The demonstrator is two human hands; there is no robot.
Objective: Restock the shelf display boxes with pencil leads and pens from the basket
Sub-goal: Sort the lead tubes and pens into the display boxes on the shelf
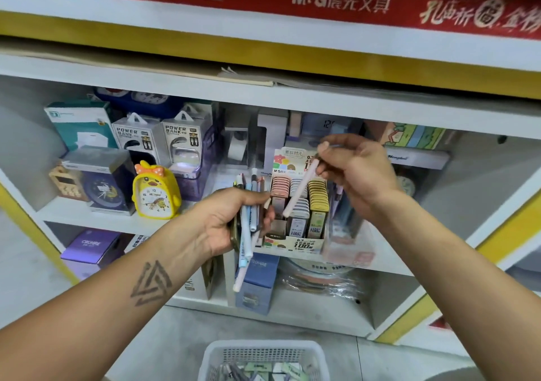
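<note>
— What is she working at? I see the white shelf unit (263, 93) with the red banner, and the floor below.

— Stationery. The lead display box (295, 213) stands on the middle shelf, its rows of small lead cases nearly full. The white basket (263, 357) on the grey floor has more packets.

— And the hands?

— The left hand (225, 222) has its fingers clenched around a bundle of pens (248, 219), in front of the box. The right hand (357, 169) pinches one pink pen (300, 191) by its upper end, above the lead cases.

— Difficult to hold?

— I think not. Pens are light, stiff and smooth, so the bundle may slip; better to grip it at the middle.

— The yellow duck clock (155, 193) is close?

— To the left, well apart.
</note>
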